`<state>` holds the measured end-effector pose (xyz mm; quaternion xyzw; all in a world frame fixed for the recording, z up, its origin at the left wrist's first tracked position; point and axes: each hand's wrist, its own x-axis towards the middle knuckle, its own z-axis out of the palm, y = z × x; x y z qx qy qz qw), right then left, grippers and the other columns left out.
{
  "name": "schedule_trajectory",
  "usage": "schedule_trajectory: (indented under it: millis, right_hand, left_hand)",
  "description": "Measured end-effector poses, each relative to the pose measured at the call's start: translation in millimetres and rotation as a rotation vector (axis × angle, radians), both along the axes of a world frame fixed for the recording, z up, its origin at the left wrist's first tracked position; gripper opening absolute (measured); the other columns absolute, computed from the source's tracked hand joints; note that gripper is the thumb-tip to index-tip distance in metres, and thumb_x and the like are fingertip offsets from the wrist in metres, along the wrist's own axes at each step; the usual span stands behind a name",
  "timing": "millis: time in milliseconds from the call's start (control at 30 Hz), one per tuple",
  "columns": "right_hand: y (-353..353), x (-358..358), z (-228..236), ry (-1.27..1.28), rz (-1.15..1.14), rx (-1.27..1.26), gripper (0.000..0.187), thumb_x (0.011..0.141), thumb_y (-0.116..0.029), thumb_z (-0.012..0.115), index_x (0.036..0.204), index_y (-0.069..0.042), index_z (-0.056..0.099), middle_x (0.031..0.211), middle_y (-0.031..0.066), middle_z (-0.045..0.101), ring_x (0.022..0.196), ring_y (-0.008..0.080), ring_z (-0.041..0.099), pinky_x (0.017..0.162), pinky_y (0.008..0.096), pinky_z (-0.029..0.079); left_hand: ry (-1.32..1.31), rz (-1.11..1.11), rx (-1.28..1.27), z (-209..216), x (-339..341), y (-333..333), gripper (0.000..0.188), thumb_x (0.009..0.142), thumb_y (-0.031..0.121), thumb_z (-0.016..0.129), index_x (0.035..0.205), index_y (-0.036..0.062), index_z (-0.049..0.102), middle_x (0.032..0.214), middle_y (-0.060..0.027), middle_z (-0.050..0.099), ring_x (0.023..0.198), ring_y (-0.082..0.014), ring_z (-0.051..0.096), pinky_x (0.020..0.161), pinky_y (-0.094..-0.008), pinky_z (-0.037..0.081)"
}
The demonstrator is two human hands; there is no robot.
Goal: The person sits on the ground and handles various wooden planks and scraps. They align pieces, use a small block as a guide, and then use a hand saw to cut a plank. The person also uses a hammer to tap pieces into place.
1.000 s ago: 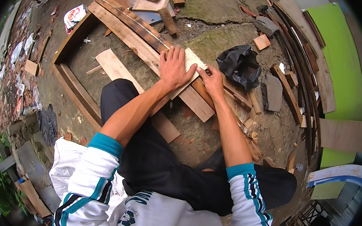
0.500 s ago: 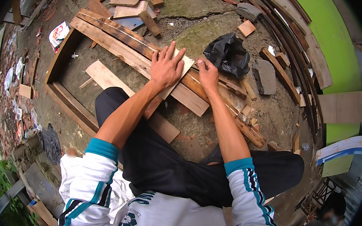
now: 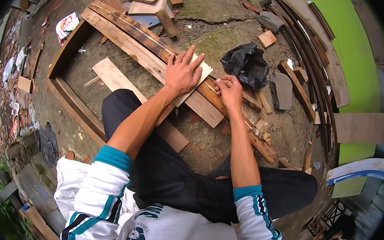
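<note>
My left hand [image 3: 182, 75] lies flat with its fingers spread on a pale, thin board [image 3: 205, 69], pressing it across two long planks. One is a light brown plank [image 3: 130, 46]; beside it on the far side runs a darker beam [image 3: 138, 34] with a white line along it. Just right of the board, over the darker beam, is my right hand [image 3: 229, 90]. Its fingers are curled in a pinch; whatever is between them, if anything, is too small to make out.
A crumpled black plastic bag [image 3: 248, 63] sits beyond my right hand, next to a grey block [image 3: 280, 90]. Wood offcuts [image 3: 144, 7] are heaped at the far left. A curved wooden frame [image 3: 72, 105] lies left of my knee. Long dark strips [image 3: 314, 53] run along the right.
My right hand has drawn slightly away from the pale board's edge, to the right and nearer me, its fingers curling more. My left hand stays on the board. The whole view has shifted a little.
</note>
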<state>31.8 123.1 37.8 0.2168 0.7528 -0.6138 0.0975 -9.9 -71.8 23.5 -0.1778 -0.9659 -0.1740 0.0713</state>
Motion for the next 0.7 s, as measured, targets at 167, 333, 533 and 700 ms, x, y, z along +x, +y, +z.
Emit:
schedule_trajectory:
  millis: [167,333,533,700]
  right_hand:
    - [-11,5,-9,0.025,0.037,0.178,0.017,0.094,-0.011,0.067,0.104,0.003,0.069,0.084,0.0100,0.073,0.070,0.0140,0.069,0.064,0.0269,0.055]
    - [-23,12,-14,0.139,0.155,0.269,0.024,0.096,-0.012,0.067,0.111,0.006,0.068,0.081,0.0087,0.072,0.072,0.0125,0.069,0.059,0.0280,0.054]
    - [-32,19,31,0.070,0.497,0.478,0.018,0.092,-0.013,0.069,0.103,0.000,0.075,0.081,0.0136,0.073,0.073,0.0212,0.071,0.069,0.0348,0.055]
    - [-39,31,11,0.189,0.545,0.372,0.017,0.090,-0.015,0.071,0.097,0.000,0.073,0.091,0.0177,0.074,0.082,0.0306,0.071,0.077,0.0397,0.054]
  left_hand:
    - [-0.018,-0.002,-0.005,-2,-1,-1,0.052,0.101,0.043,0.048,0.151,0.0260,0.050,0.161,-0.0144,0.037,0.138,-0.0340,0.047,0.116,-0.0554,0.029]
    - [-0.026,0.012,-0.008,-1,-1,0,0.053,0.101,0.045,0.049,0.150,0.0270,0.050,0.161,-0.0133,0.037,0.138,-0.0329,0.047,0.116,-0.0548,0.029]
    - [-0.028,0.019,0.026,-6,-1,-2,0.052,0.101,0.046,0.048,0.149,0.0271,0.051,0.162,-0.0120,0.036,0.140,-0.0325,0.045,0.116,-0.0560,0.027]
    - [-0.022,0.016,0.039,-5,0,2,0.052,0.100,0.046,0.049,0.148,0.0270,0.052,0.162,-0.0114,0.036,0.139,-0.0320,0.045,0.116,-0.0565,0.027]
